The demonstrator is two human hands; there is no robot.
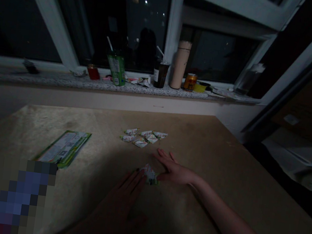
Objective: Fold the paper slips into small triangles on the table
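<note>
Flanking a small folded paper piece [150, 174], both hands lie low on the brown table [225, 157], and that is the whole picture at this moment. The left hand [122, 199] comes in from the near side, flat and open with its fingers stretched forward, and its fingertips [140, 176] touch the piece's left edge. The right hand [174, 171] reaches in from the right, also open and spread palm-down. Its fingers point up and to the left past the piece, and its thumb side sits just beside the right edge.

So the piece lies between the two, ahead of the left hand's fingers and just left of the right palm. Both are about equally near, and neither one grips it. The light is too dim to say for certain which way its long axis runs. It looks squat, with a corner aimed toward the windows.

Farther up the table, beyond the right hand's fingertips, sits a cluster of folded pieces [143, 137], close together and apart from both hands. Well off to the left lies a green leaflet [64, 148], flat, with its long side running diagonally away from the person.

On the window sill [35, 76] behind, a green drink carton [116, 70], a dark cup [160, 75], a tall flask [180, 64] and an orange can [190, 82] stand in a row.
</note>
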